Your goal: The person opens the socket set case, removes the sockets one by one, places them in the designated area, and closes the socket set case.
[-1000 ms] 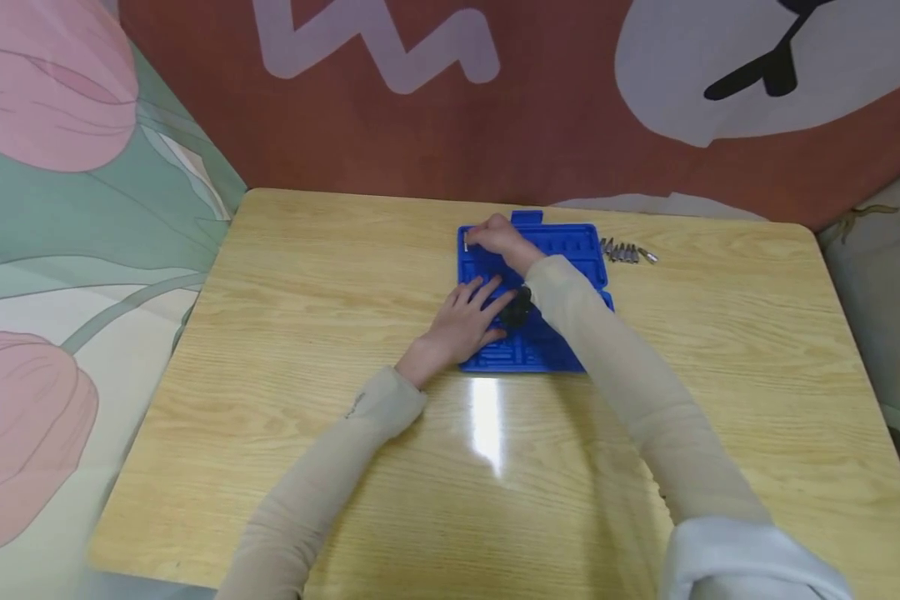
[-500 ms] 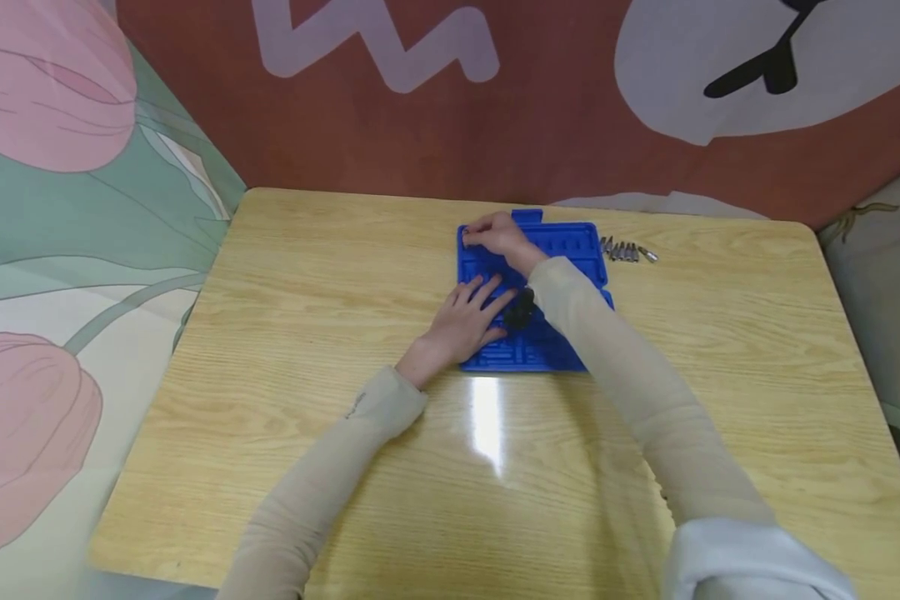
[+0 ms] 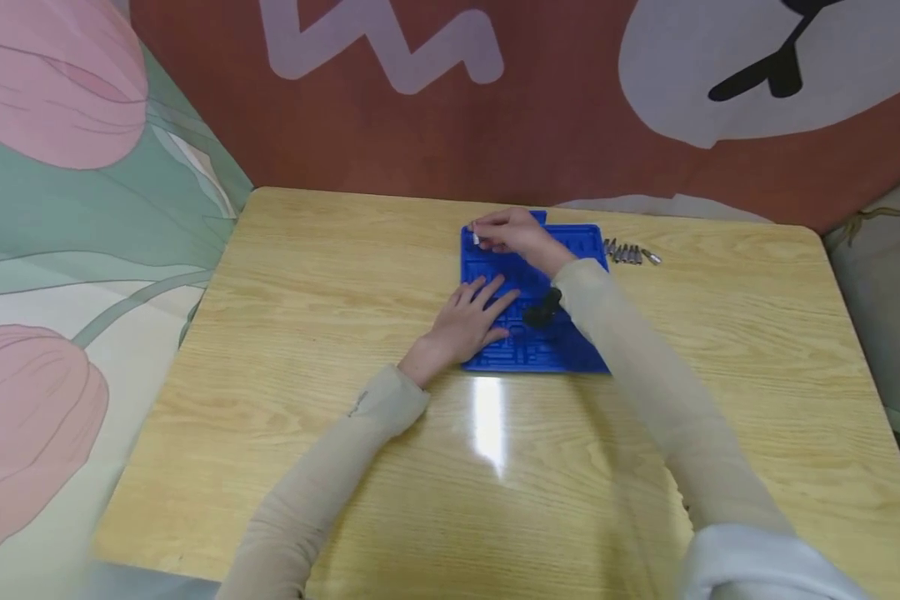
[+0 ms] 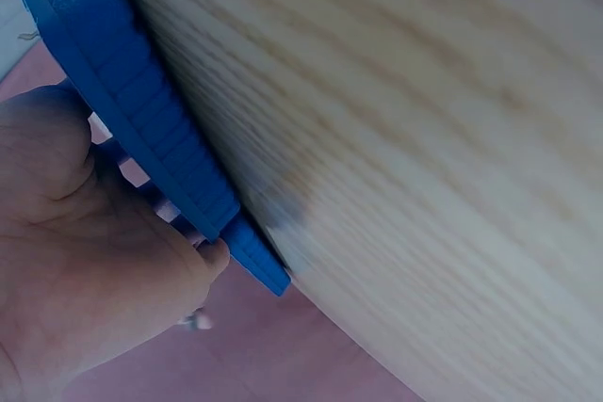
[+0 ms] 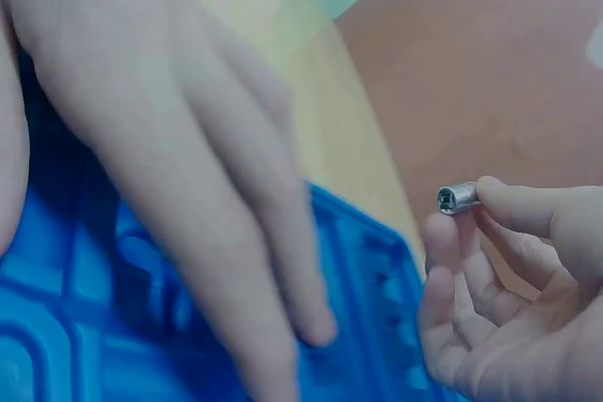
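Note:
A blue plastic tool case (image 3: 525, 357) lies opened flat on the table, its inside moulded with small slots. Spread across the left part of the case, my left hand (image 3: 461, 325) rests with straight fingers. Thumb and fingertips of my right hand (image 3: 522, 236) pinch a short silver socket (image 5: 459, 198) above the case's far left corner. In the right wrist view the socket's square hole faces the camera, held clear of the case. The left wrist view shows the case's ribbed outer wall (image 4: 141, 101) beside the left palm.
Several small metal sockets or bits (image 3: 624, 253) lie in a row to the right of the case, with a longer one (image 3: 651, 257) at the row's end. A black wrist camera (image 3: 542, 310) hangs under the right sleeve. The wooden table (image 3: 307, 275) meets a patterned wall at the back.
My right hand, low at the far left corner of the case before, has moved slightly right and up. The socket now shows between its fingers. My left hand has stayed in place.

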Available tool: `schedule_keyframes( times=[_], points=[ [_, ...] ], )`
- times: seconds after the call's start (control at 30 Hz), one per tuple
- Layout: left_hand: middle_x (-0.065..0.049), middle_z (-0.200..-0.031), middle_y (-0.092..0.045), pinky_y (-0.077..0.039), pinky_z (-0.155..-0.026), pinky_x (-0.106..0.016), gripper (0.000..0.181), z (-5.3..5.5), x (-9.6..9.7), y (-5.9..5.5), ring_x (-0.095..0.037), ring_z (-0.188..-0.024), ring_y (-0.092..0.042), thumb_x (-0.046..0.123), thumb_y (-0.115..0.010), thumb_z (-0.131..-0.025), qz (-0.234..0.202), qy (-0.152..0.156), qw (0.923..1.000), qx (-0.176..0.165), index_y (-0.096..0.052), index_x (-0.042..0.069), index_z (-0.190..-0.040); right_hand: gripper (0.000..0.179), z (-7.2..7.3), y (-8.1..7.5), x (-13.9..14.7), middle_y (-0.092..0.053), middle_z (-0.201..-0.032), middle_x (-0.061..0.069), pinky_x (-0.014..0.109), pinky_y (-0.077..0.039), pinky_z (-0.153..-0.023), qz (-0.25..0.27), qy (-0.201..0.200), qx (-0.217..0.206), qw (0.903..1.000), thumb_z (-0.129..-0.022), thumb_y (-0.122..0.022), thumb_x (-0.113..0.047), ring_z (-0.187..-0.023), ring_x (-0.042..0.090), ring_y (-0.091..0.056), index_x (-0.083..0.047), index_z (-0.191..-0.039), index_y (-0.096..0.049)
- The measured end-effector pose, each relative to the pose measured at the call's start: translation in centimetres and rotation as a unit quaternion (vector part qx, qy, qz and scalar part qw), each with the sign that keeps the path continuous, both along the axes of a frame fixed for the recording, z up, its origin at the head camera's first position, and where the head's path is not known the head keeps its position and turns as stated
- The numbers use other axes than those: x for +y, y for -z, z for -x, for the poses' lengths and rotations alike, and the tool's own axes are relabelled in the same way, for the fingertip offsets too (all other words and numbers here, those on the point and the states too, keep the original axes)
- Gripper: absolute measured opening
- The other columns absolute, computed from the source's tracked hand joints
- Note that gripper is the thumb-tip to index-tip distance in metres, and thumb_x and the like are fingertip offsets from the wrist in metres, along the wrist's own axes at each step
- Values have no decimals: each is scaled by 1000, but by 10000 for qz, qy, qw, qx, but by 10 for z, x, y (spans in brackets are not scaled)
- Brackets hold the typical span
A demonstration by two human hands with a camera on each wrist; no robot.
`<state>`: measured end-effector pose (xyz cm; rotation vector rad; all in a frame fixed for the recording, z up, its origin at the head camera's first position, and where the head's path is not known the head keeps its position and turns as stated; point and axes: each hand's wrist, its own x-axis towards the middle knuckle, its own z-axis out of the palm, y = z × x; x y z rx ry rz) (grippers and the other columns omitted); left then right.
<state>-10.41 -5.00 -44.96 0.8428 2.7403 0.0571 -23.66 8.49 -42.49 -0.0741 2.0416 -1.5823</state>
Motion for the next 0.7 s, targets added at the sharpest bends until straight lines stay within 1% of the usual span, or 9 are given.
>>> schedule_keyframes(
  times=[0.1,0.23,0.3,0.37,0.43,0.5,0.57,0.63,0.7],
  points=[
    [-7,-162,-5,-9,-116,-47,63,2,0,1,-33,-146,-7,49,-35,-102,-18,25,10000,-40,-12,25,-156,39,-2,-10,14,-63,-120,19,42,-46,-97,464,169,-106,9987,-96,-62,-21,-92,19,-66,0,-128,-60],
    [-7,-162,-4,-8,-116,-47,64,5,-4,4,-32,-146,-5,49,-34,-102,-39,34,9999,-90,-11,25,-157,46,-5,-24,43,-57,-130,19,40,-45,-98,719,349,-86,9968,-94,-63,-22,-92,16,-68,2,-132,-55],
    [-7,-162,-3,-7,-116,-46,64,5,-8,6,-32,-146,-5,49,-34,-102,-54,6,9999,-110,-10,25,-157,49,-6,-32,61,-61,-125,16,34,-49,-93,794,451,-48,9958,-93,-65,-22,-91,15,-68,4,-133,-53],
    [-7,-162,-3,-6,-116,-46,64,5,-13,7,-32,-146,-5,49,-35,-102,-108,-40,9999,-110,-11,25,-157,51,-6,-39,81,-66,-113,11,29,-53,-85,935,660,-77,9934,-91,-67,-20,-88,15,-69,6,-132,-52],
    [-7,-162,-4,-6,-116,-46,64,5,-19,7,-32,-146,-4,48,-35,-102,-156,-89,9998,-124,-11,25,-157,45,-6,-43,103,-68,-103,8,25,-55,-76,1212,965,-201,9877,-90,-69,-15,-85,16,-69,6,-128,-54],
    [-7,-161,-4,-6,-116,-47,63,4,-26,6,-32,-146,-4,47,-36,-103,-223,-124,9996,-147,-12,24,-157,37,-4,-44,126,-69,-96,6,23,-55,-71,1354,1275,-341,9820,-89,-69,-13,-82,16,-69,4,-121,-58],
    [-8,-161,-5,-6,-116,-47,63,3,-32,5,-33,-146,-5,46,-37,-103,-293,-142,9994,-148,-13,24,-157,25,-4,-41,148,-66,-99,3,23,-55,-69,1373,1584,-459,9767,-89,-69,-11,-80,16,-69,-2,-112,-63],
    [-8,-161,-4,-6,-116,-48,63,2,-35,5,-33,-146,-5,46,-37,-103,-365,-168,9990,-176,-13,23,-157,13,-3,-33,170,-63,-101,2,23,-54,-67,1242,1848,-514,9735,-90,-67,-10,-78,16,-69,-5,-103,-66],
    [-8,-161,-5,-6,-116,-48,63,1,-33,5,-33,-146,-5,45,-39,-103,-429,-175,9987,-197,-14,22,-156,5,-5,-24,190,-64,-99,-1,23,-54,-69,878,1999,-533,9744,-91,-67,-11,-77,14,-68,-10,-95,-69]
  ],
)
